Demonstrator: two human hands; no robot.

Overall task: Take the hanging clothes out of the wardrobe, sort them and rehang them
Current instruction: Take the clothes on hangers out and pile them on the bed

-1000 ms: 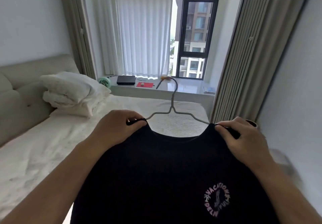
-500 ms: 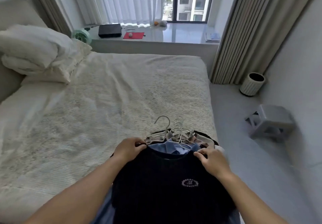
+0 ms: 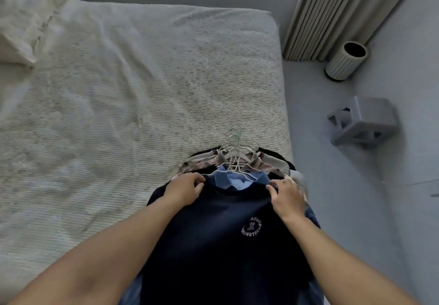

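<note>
Clothes (image 3: pixel 240 169) on hangers (image 3: pixel 234 148) piled at near right edge of bed (image 3: pixel 118 91). Dark t-shirt (image 3: pixel 225 245) lies on top. Left hand (image 3: pixel 186 189) pinches its left shoulder, right hand (image 3: pixel 286 195) pinches right shoulder. Blue shirt (image 3: pixel 231 181) just under collar. Bin (image 3: pixel 344 61), stool (image 3: pixel 363 121) on floor.

The dark shirt (image 3: pixel 228 245) carries a round white chest logo (image 3: pixel 251 226); along its top arc the letters "ATIO" can be made out, and the lower lettering is too blurred to read.
</note>
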